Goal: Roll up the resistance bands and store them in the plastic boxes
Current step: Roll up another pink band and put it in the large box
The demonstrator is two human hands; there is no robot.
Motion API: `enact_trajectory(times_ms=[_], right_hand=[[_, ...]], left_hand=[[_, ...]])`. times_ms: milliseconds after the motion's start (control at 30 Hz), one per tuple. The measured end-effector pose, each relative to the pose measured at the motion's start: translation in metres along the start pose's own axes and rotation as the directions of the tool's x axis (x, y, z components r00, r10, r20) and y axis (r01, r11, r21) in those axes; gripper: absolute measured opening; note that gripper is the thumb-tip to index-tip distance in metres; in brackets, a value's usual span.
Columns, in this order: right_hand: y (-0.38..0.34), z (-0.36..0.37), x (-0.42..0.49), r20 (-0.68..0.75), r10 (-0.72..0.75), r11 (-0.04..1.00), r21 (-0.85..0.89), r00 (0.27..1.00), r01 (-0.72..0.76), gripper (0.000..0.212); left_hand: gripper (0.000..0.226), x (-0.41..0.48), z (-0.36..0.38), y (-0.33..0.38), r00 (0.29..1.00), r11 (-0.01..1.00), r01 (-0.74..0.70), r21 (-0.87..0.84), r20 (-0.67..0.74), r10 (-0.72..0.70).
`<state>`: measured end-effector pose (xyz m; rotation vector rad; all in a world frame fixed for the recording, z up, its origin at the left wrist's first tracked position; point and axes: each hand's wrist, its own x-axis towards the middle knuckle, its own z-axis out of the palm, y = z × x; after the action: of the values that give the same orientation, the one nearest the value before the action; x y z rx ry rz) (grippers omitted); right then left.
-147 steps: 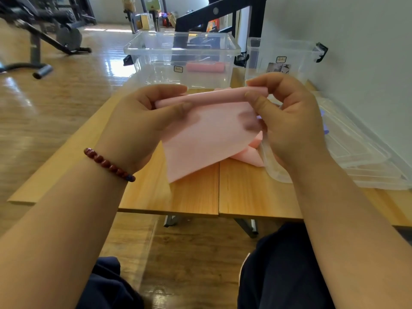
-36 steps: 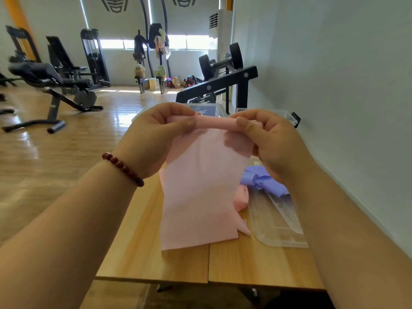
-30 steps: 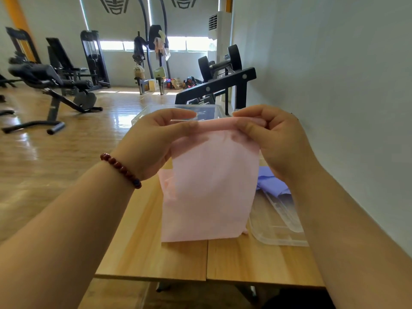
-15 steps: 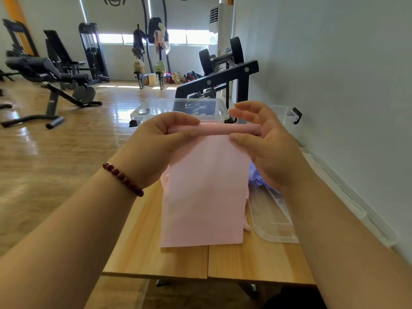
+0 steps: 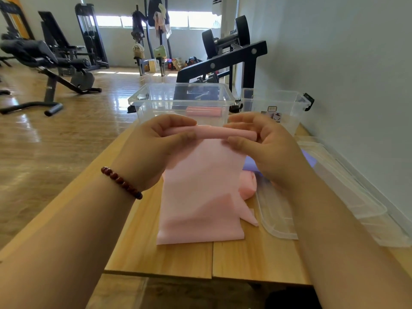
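- Pink resistance band (image 5: 200,186) is up over the wooden table (image 5: 178,259), top edge rolled tight, tail draping onto the wood.
- Left hand (image 5: 153,150) pinches one end of the roll, right hand (image 5: 267,148) pinches the other, fingers curled.
- Just behind, a clear plastic box (image 5: 156,101) holds a rolled pink band (image 5: 204,111).

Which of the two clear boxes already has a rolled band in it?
The left box, farther from the wall: a pink roll lies inside. The right box shows none.
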<state>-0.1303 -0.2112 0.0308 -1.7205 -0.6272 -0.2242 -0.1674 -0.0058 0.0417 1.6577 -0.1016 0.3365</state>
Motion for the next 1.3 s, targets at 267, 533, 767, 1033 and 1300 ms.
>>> enact_trajectory(times_ms=[267, 533, 767, 1033, 1300], right_hand=[[0.017, -0.001, -0.004, -0.076, 0.044, 0.999, -0.014, 0.996, -0.045, 0.020], [0.028, 0.005, -0.013, -0.101, 0.063, 0.994, 0.093, 0.993, -0.054, 0.037], [0.029, 0.010, -0.022, -0.109, 0.054, 0.985, 0.169, 0.993, -0.035, 0.047], [0.032, 0.009, -0.028, -0.033, 0.130, 0.989, 0.078, 0.991, -0.127, 0.021], [0.028, 0.014, -0.028, -0.099, 0.068, 0.995, 0.086, 0.993, -0.060, 0.032]], left_hand=[[0.024, -0.001, -0.006, -0.018, 0.995, 0.995, 0.084, -0.059, 0.062, -0.081], [0.022, -0.009, -0.004, -0.037, 0.991, 0.983, 0.119, -0.139, 0.085, -0.108], [0.034, -0.019, -0.002, -0.038, 0.985, 0.977, 0.161, -0.139, 0.086, -0.150], [0.021, -0.021, -0.004, -0.038, 0.989, 0.974, 0.143, -0.177, 0.074, -0.131], [0.037, -0.023, -0.002, -0.038, 0.987, 0.981, 0.159, -0.110, 0.056, -0.153]])
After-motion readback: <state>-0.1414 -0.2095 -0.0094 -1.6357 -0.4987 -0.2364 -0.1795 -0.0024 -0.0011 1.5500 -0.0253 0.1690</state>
